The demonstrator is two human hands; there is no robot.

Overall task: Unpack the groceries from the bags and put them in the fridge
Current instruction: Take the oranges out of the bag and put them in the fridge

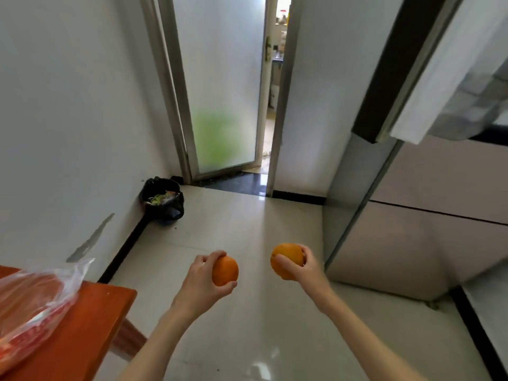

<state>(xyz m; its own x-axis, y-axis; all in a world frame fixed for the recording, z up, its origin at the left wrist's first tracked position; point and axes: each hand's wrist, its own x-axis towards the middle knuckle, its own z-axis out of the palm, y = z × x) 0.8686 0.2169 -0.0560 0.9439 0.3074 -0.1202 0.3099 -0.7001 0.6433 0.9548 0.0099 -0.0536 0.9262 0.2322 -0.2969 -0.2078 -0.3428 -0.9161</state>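
My left hand (202, 279) grips an orange (225, 271) over the tiled floor, fingers curled round it. To its right my right hand (303, 266) holds a second orange (286, 258) at about the same height. A clear plastic grocery bag (35, 298) with red print lies on the orange-red table (90, 331) at the lower left. The fridge (417, 237) stands at the right, its beige lower doors shut, and its upper door (428, 78) stands swung out overhead.
A bin lined with a black bag (162, 199) sits in the corner by the left wall. Behind it is a frosted glass door (222, 86), with a narrow open gap beside it into another room. Glossy floor tiles (247, 325) lie between table and fridge.
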